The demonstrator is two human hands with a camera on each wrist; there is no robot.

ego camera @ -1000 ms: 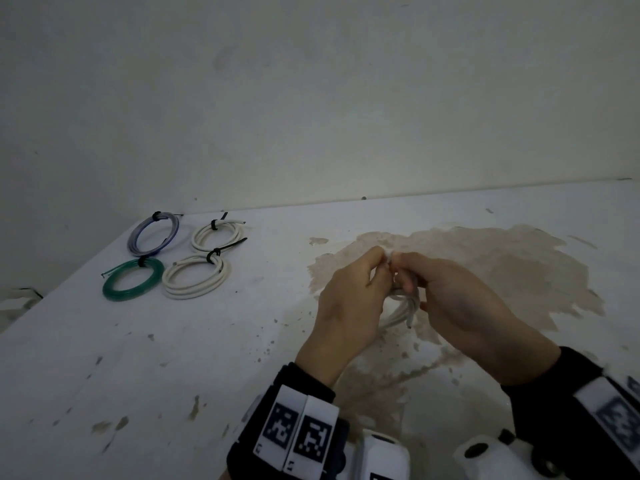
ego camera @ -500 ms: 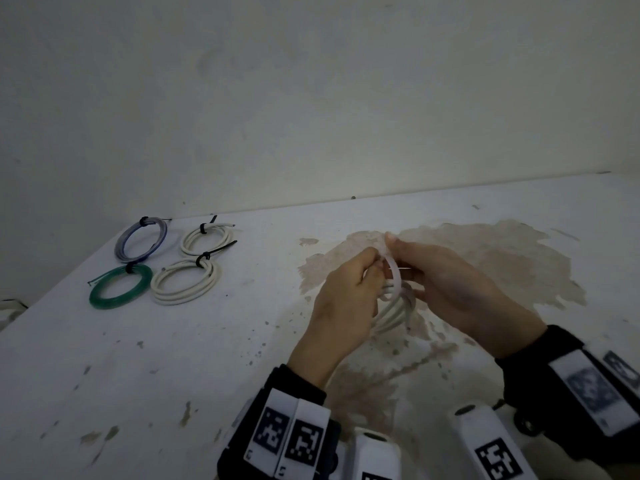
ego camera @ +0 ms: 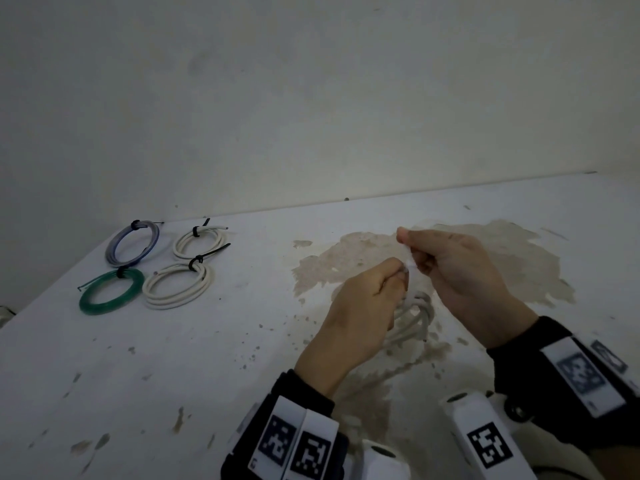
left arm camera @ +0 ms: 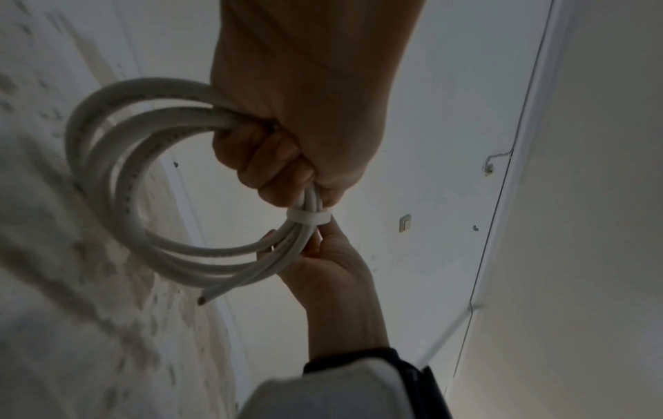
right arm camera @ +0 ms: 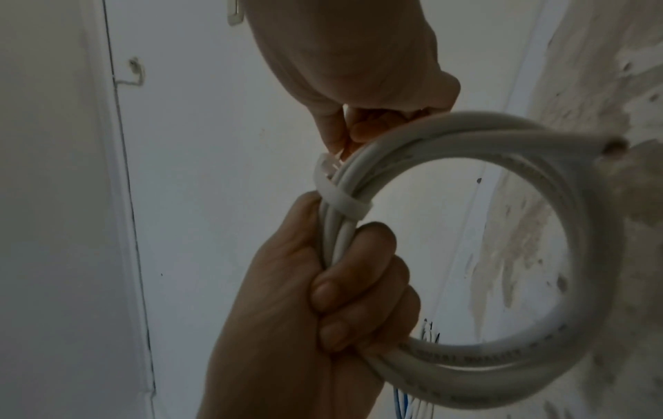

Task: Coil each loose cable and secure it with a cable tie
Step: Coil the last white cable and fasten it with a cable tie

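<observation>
A white cable coil (ego camera: 417, 315) hangs just above the stained table (ego camera: 207, 358), and my left hand (ego camera: 398, 275) grips its bundled strands in a fist. In the left wrist view the coil (left arm camera: 107, 184) loops out to the left of the fist (left arm camera: 276, 158). A white cable tie (left arm camera: 308, 218) wraps the strands just beyond the left fingers. My right hand (ego camera: 412, 252) pinches the tie's tail (ego camera: 411, 263) above the coil. From the right wrist the tie (right arm camera: 340, 200) sits snug on the coil (right arm camera: 581, 255), between the right hand (right arm camera: 340, 139) and the left hand (right arm camera: 323, 283).
Several tied coils lie at the table's far left: a blue-grey one (ego camera: 133, 242), a green one (ego camera: 110, 292) and two white ones (ego camera: 201, 239) (ego camera: 176, 285). A plain wall (ego camera: 311, 98) rises along the table's back edge. Thin blue wires (right arm camera: 405, 402) show low in the right wrist view.
My right hand has drawn away from the left, up and to the right, with the tie's tail in its pinch. The left hand keeps its grip on the coil.
</observation>
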